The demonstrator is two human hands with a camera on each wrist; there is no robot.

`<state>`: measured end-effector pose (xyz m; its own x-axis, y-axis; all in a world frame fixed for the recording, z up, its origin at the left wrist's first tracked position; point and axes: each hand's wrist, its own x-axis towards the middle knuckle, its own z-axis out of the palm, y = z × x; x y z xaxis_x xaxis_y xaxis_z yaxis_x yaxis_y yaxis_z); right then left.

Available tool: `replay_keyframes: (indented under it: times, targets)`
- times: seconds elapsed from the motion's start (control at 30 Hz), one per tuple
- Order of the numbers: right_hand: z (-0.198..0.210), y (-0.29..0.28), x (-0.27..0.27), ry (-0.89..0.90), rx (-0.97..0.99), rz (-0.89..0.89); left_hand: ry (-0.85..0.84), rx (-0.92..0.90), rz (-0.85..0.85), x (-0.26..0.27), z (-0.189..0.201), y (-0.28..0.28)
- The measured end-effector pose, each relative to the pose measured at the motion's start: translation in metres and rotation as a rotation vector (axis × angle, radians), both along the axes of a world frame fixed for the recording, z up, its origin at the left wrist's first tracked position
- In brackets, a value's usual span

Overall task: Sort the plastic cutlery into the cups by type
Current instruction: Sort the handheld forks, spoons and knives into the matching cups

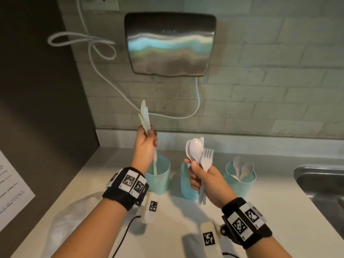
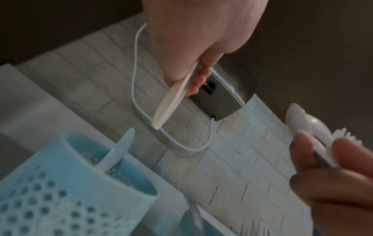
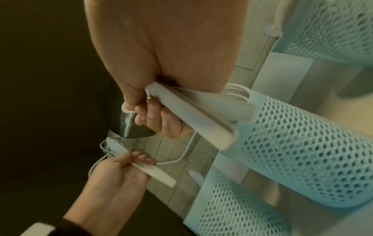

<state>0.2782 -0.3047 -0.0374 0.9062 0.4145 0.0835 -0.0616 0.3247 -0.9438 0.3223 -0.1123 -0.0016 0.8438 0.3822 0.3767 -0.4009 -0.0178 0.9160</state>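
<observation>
My left hand (image 1: 147, 139) grips several white plastic knives (image 1: 144, 116), blades up, just above the left teal mesh cup (image 1: 158, 180). One knife (image 2: 121, 148) stands in that cup (image 2: 66, 188). My right hand (image 1: 198, 175) grips a bundle of white spoons and forks (image 1: 198, 151) in front of the middle cup (image 1: 187, 185), which it partly hides. The right cup (image 1: 240, 181) holds spoons (image 1: 242, 165). In the right wrist view the bundle's handles (image 3: 201, 115) stick out below my right hand (image 3: 161, 63), near the middle cup (image 3: 302, 143). My left hand (image 3: 121, 172) holds the knives (image 3: 153, 171) there.
A steel hand dryer (image 1: 170, 43) with a looping white cord (image 1: 104, 75) hangs on the tiled wall. A sink (image 1: 320, 183) lies at the right. A clear plastic bag (image 1: 70, 220) sits at the lower left, and two marker tags (image 1: 153, 206) (image 1: 209, 239) lie on the counter.
</observation>
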Motion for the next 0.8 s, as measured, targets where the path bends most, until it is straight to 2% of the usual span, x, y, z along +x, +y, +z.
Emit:
replay_keyframes:
  times: [0.07, 0.13, 0.2, 0.3, 0.47, 0.57, 0.6, 0.63, 0.7, 0.73, 0.8]
  targets:
    - [-0.001, -0.001, 0.0, -0.007, -0.009, 0.01, 0.096, 0.046, -0.004, 0.005, -0.012, -0.006]
    - [-0.001, -0.003, -0.001, -0.019, -0.032, 0.01, 0.291, 0.156, -0.032, 0.012, -0.04, -0.007]
    - [-0.001, -0.005, 0.0, -0.029, -0.058, 0.008, 0.493, 0.309, -0.066, 0.016, -0.067, -0.002]
    - [-0.002, -0.007, 0.001, -0.036, -0.057, 0.007, 0.618, 0.556, -0.055, 0.014, -0.075, 0.002]
    - [-0.006, -0.006, 0.001, -0.018, -0.034, -0.04, 0.568, 0.601, 0.001, 0.0, -0.058, -0.006]
    - [-0.01, -0.006, 0.002, -0.022, -0.06, -0.043, 0.336, 0.744, 0.16, -0.017, -0.041, -0.019]
    - [-0.012, -0.006, 0.002, -0.025, -0.079, -0.047, 0.264, 0.704, 0.121, -0.025, -0.034, -0.027]
    - [-0.012, -0.006, 0.002, -0.032, -0.105, -0.055, 0.231, 0.615, 0.013, -0.032, -0.028, -0.036]
    - [-0.013, -0.006, 0.002, -0.037, -0.154, -0.071, 0.271, 0.456, -0.251, -0.043, -0.018, -0.055]
    - [-0.013, -0.007, 0.002, -0.03, -0.165, -0.082, 0.306, 0.416, -0.317, -0.046, -0.017, -0.063]
    - [-0.012, -0.008, 0.002, -0.024, -0.178, -0.099, 0.324, 0.327, -0.336, -0.046, -0.017, -0.072]
